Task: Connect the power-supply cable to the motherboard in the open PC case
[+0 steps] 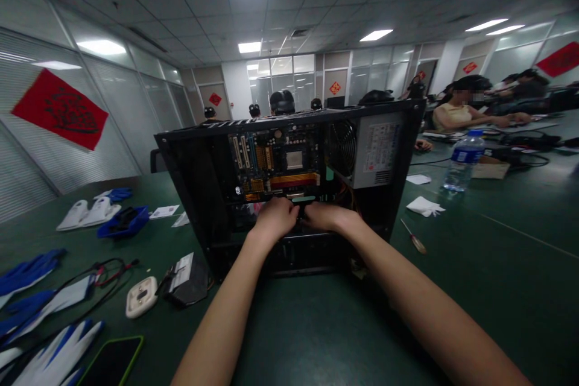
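A black computer case [409,154] stands on the table with its side open toward me. Inside it are a motherboard [280,146] with a bare processor [294,160], and a grey power supply [377,148] with a fan at the upper right. Both my hands reach into the lower part of the case, just below the memory slots [294,180]. My left hand [277,215] is closed with its fingers curled inward. Close beside it, my right hand [328,216] has its fingers bent down. What the fingertips grip is hidden in the dark interior.
On the green table [298,325] lie a dark boxy part [186,280], a white square device [142,297], a phone [113,362], gloves [58,356] and a blue tray [122,223]. To the right are a screwdriver [415,238] and a water bottle [464,161]. A person [465,108] sits beyond.
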The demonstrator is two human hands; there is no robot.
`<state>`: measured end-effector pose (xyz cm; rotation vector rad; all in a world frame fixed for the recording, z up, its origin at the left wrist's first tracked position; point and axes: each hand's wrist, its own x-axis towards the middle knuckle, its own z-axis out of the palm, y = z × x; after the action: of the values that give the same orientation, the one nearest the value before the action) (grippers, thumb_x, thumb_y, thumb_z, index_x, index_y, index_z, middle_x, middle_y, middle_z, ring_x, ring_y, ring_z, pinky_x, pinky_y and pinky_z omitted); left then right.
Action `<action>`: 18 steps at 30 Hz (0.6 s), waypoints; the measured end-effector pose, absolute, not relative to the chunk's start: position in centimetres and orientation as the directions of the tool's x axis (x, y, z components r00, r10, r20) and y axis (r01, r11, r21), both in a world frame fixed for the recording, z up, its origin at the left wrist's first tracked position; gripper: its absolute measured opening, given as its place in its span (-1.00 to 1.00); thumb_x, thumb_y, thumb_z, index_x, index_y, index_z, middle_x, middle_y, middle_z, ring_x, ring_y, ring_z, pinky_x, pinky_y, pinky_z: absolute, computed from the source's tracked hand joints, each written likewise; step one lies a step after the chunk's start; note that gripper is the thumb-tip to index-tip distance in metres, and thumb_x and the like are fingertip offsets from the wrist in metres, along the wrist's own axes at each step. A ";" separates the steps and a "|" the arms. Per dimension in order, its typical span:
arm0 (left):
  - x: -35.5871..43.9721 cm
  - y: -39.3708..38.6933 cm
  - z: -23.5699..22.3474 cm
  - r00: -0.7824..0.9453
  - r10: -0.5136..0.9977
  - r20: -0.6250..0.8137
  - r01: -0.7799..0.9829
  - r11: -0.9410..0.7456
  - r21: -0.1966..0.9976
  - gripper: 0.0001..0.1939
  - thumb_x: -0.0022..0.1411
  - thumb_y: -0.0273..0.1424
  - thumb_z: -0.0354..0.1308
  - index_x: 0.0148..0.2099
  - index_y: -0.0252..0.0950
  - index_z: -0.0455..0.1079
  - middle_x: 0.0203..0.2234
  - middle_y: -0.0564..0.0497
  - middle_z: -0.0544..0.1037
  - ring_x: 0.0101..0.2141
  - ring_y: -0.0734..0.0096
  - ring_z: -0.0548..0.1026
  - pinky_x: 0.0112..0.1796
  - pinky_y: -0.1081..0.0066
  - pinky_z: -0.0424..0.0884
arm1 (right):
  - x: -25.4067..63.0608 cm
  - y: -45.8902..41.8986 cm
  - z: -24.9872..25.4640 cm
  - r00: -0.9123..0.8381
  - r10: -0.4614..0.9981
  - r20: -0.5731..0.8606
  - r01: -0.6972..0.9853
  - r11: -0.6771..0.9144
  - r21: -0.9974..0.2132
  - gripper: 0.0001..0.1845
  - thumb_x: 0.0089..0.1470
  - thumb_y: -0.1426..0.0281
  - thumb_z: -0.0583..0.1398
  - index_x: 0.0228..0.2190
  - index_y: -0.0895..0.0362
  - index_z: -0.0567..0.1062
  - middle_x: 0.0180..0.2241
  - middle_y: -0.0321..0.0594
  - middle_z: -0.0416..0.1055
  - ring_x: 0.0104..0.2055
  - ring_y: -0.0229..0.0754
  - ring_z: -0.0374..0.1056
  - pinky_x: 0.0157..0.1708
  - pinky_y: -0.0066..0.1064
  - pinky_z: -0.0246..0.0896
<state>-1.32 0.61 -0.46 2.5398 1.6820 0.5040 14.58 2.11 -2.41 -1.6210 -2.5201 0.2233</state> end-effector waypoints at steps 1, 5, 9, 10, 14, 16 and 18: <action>-1.5 0.7 -0.3 0.360 0.899 0.251 0.873 -0.419 0.248 -0.60 0.38 -0.22 -0.05 -0.26 -0.28 0.57 -0.27 -0.21 0.66 -0.19 0.08 0.61 -0.21 0.26 0.43 | 14.4 2.1 -2.1 -0.429 0.897 0.105 0.863 0.442 -0.244 -0.74 0.18 0.39 0.16 -0.25 0.23 0.63 -0.24 0.08 0.60 -0.24 -0.01 0.51 -0.30 -0.37 0.22; -3.0 0.7 1.4 0.406 0.845 0.348 0.775 -0.520 0.359 -0.50 0.44 -0.14 -0.15 -0.23 -0.30 0.55 -0.27 -0.17 0.65 -0.22 0.15 0.59 -0.19 0.30 0.41 | 13.4 2.3 -0.6 -0.233 0.846 0.479 0.671 0.497 -0.550 -0.72 0.17 0.41 0.08 -0.49 0.17 0.52 -0.46 -0.15 0.52 -0.40 -0.16 0.40 -0.43 -0.42 0.08; -5.0 -1.0 4.6 0.540 0.744 0.394 0.630 -0.668 0.397 -0.53 0.43 -0.12 -0.09 -0.16 -0.29 0.56 -0.23 -0.10 0.66 -0.21 0.22 0.58 -0.13 0.34 0.41 | 12.9 2.2 0.5 0.020 0.824 0.566 0.334 0.528 -0.781 -0.59 0.16 0.14 0.08 -0.60 0.12 0.35 -0.62 -0.34 0.27 -0.53 -0.25 0.20 -0.51 -0.44 -0.01; -5.4 -1.6 5.4 0.554 0.722 0.415 0.611 -0.691 0.387 -0.56 0.43 -0.14 -0.07 -0.11 -0.29 0.56 -0.16 -0.11 0.65 -0.16 0.22 0.57 -0.09 0.34 0.40 | 12.8 2.0 0.8 0.047 0.825 0.563 0.271 0.532 -0.802 -0.57 0.14 0.09 0.09 -0.60 0.11 0.34 -0.62 -0.35 0.24 -0.53 -0.25 0.16 -0.51 -0.44 -0.01; -6.9 -2.9 7.6 0.502 0.695 0.514 0.658 -0.693 0.294 -0.57 0.39 -0.13 -0.01 -0.07 -0.33 0.56 -0.13 -0.15 0.63 -0.12 0.18 0.56 -0.04 0.29 0.41 | 12.3 0.5 1.6 0.086 0.833 0.546 0.145 0.531 -0.834 -0.54 0.09 0.02 0.12 -0.62 0.11 0.34 -0.61 -0.34 0.22 -0.52 -0.26 0.13 -0.50 -0.44 0.01; -7.4 -3.0 7.9 0.440 0.712 0.548 0.683 -0.661 0.310 -0.56 0.36 -0.13 0.02 -0.02 -0.34 0.54 -0.08 -0.17 0.62 -0.09 0.16 0.55 -0.01 0.25 0.41 | 12.1 -0.3 2.1 0.093 0.840 0.535 0.090 0.528 -0.845 -0.53 0.08 0.02 0.14 -0.62 0.10 0.33 -0.62 -0.34 0.21 -0.53 -0.26 0.13 -0.50 -0.44 0.02; -7.8 -3.0 7.9 0.415 0.751 0.513 0.679 -0.631 0.375 -0.56 0.34 -0.14 0.05 0.04 -0.33 0.52 -0.03 -0.17 0.60 -0.05 0.16 0.54 0.02 0.25 0.40 | 12.0 -0.9 2.6 0.100 0.844 0.527 0.035 0.527 -0.849 -0.54 0.08 0.02 0.16 -0.62 0.10 0.33 -0.63 -0.35 0.21 -0.55 -0.27 0.11 -0.52 -0.44 0.01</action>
<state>-7.82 -3.00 7.91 2.5499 1.2939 1.0117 12.04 -0.94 2.61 -0.8455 -1.3495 0.7173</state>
